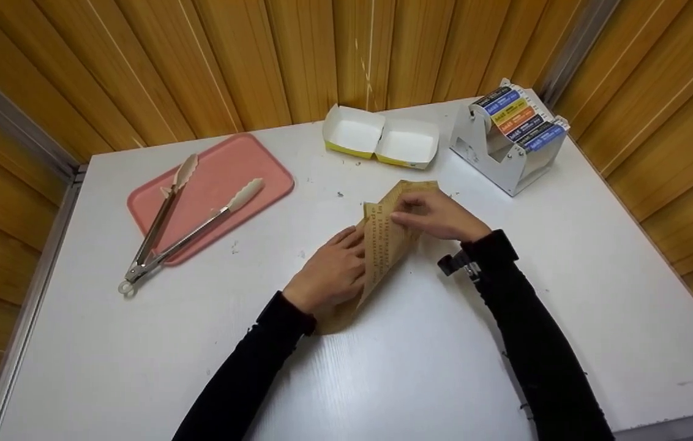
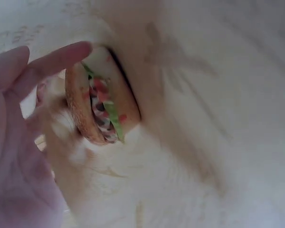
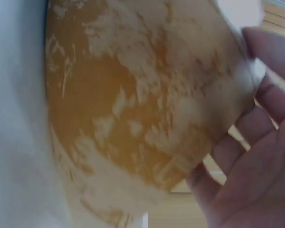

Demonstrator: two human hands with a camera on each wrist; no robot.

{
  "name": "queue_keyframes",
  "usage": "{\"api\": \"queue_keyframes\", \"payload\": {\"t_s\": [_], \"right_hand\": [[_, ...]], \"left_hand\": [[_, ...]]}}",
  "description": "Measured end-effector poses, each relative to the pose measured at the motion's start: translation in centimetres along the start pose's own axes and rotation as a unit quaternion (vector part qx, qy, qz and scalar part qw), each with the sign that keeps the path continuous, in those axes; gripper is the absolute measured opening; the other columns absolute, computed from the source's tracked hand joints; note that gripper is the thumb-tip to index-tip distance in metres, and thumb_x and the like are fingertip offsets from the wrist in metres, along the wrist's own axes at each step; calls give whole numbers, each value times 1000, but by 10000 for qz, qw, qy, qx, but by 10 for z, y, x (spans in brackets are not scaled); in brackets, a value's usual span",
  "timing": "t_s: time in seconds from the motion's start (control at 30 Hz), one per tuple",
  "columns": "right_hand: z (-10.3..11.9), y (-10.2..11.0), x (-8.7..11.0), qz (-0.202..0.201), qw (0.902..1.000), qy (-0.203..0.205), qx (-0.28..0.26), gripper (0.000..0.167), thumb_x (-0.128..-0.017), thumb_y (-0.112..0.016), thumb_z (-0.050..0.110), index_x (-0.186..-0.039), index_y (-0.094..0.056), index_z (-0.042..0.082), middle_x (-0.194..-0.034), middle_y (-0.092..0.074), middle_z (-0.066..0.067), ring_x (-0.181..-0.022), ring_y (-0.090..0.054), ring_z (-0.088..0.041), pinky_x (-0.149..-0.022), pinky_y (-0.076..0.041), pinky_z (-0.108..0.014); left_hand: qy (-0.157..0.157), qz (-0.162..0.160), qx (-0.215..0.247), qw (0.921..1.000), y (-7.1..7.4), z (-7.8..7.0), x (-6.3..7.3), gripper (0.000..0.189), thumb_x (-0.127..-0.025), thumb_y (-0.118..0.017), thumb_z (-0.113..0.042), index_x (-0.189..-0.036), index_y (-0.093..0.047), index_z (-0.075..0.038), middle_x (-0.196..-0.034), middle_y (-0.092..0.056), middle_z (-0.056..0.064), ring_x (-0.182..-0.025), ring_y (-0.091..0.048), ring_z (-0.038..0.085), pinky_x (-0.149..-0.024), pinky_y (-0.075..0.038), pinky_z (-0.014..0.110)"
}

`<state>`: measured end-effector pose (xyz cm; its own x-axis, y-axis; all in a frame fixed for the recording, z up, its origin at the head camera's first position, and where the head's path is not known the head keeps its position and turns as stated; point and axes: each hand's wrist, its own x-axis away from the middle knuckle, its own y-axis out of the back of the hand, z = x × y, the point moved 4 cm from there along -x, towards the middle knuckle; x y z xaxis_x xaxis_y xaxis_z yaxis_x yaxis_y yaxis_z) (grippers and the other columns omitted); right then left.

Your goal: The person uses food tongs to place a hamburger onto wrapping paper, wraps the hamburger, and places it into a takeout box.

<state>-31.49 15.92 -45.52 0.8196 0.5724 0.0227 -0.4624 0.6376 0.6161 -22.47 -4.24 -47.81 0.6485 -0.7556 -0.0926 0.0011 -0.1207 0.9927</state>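
Close in: left hand (image 1: 334,269) with fingers extended, gripping nothing, one at the burger (image 2: 103,104) — hard to tell if touching — inside the folded brown paper (image 2: 190,137). Beyond, pinching the flap (image 1: 378,245) with right hand (image 1: 438,214). Best to steady the burger, draw the flap snug, then crease. Farther, on the table (image 1: 420,367): tongs (image 1: 159,222) across pink tray (image 1: 215,184), then open box (image 1: 408,146), label dispenser (image 1: 515,122).

This looks like a burger shop's packing corner: wood-patterned panels (image 1: 300,55) in metal frames (image 1: 580,44) stand behind and beside a white tabletop (image 1: 438,373). The food trade shows in the tray (image 1: 233,174), tongs (image 1: 195,235), open carton (image 1: 408,144), burger (image 2: 102,102) and printed paper (image 1: 378,248), and in the dispenser (image 1: 486,152) with its row of coloured labels (image 1: 515,122).
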Motion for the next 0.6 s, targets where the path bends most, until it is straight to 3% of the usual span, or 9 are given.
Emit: {"api": "queue_keyframes", "payload": {"t_s": [0.13, 0.27, 0.33, 0.43, 0.53, 0.6], "right_hand": [[0, -8, -10, -160, 9994, -38, 299, 20, -102, -67, 25, -100, -71, 5, -100, -68, -8, -94, -59, -22, -86, -48, -38], [-2, -13, -15, -298, 9979, -161, 551, 23, -102, -66, 24, -106, -73, 3, -105, -70, -13, -102, -62, -28, -94, -49, -44], [-2, -15, -16, -380, 9974, -214, 570, 25, -103, -65, 25, -111, -74, 3, -113, -70, -16, -111, -62, -31, -102, -48, -48], [-4, -18, -17, -479, 9967, -254, 604, 25, -103, -65, 24, -115, -73, 4, -120, -69, -17, -120, -60, -34, -108, -45, -52], [-5, -21, -18, -541, 9960, -257, 658, 23, -102, -65, 23, -114, -74, 5, -121, -70, -16, -120, -61, -33, -108, -45, -51], [-6, -23, -19, -555, 9958, -224, 688, 22, -102, -66, 22, -113, -73, 5, -119, -70, -16, -117, -61, -33, -104, -46, -51]], "left_hand": [[-169, 19, 424, 9990, 1, 2, 3, 44, -109, -44, -27, -146, -57, -8, -162, -46, 6, -157, -28, 28, -130, -18, 42], [40, 339, 1068, 9937, -1, 10, 6, 55, -110, -37, -27, -155, -40, 5, -166, -32, 18, -158, -24, 30, -131, -12, 40], [323, 437, 1663, 9846, -3, 16, 7, 61, -111, -32, -30, -161, -24, 5, -169, -23, 20, -159, -19, 29, -131, -11, 39], [599, 244, 2573, 9642, -5, 21, 8, 64, -113, -28, -39, -165, -17, -2, -171, -23, 15, -159, -21, 25, -130, -19, 39], [787, -39, 3164, 9453, -7, 25, 7, 64, -113, -31, -47, -164, -24, -10, -166, -37, 10, -151, -38, 22, -124, -34, 40], [805, -221, 3311, 9399, -8, 26, 6, 60, -112, -37, -47, -159, -30, -10, -156, -49, 12, -138, -54, 22, -115, -44, 41]]}}
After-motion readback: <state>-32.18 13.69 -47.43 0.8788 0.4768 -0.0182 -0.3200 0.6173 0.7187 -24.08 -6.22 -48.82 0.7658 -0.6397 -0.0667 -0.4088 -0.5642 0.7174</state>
